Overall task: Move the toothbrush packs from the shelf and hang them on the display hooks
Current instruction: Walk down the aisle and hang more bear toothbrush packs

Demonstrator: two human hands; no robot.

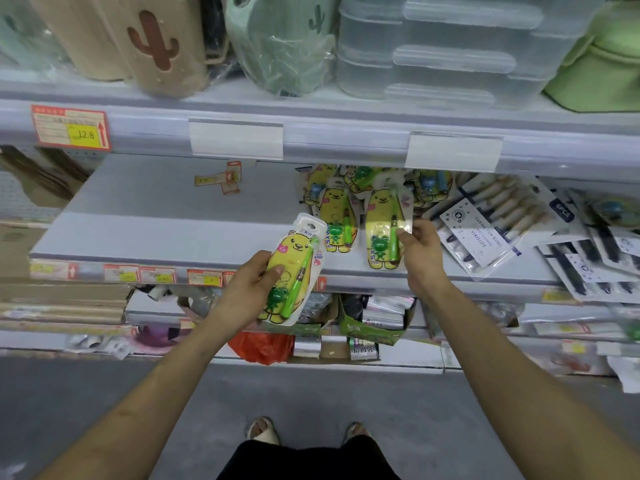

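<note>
Two yellow bear toothbrush packs were being handled at once. The left hand [252, 282] had its grip closed around the lower half of the first pack [294, 265], thumb across the front. That pack was lifted clear of the shelf [156, 209], just in front of its front edge. The right hand [420, 245] kept a narrow grip, thumb and fingers pinching the right side of the second pack [382, 230], which lay at the shelf's front edge. Behind it, more yellow packs [337, 216] lay heaped toward the back edge, and dark multi-brush packs [491, 226] sprawled over the right end. No display hooks were in view.

The step looked like gathering: one pack taken, the next being picked up. The next move would call for lifting the second pack free without dragging its neighbours, then finding the hooks and lining up each pack's hang hole.
</note>
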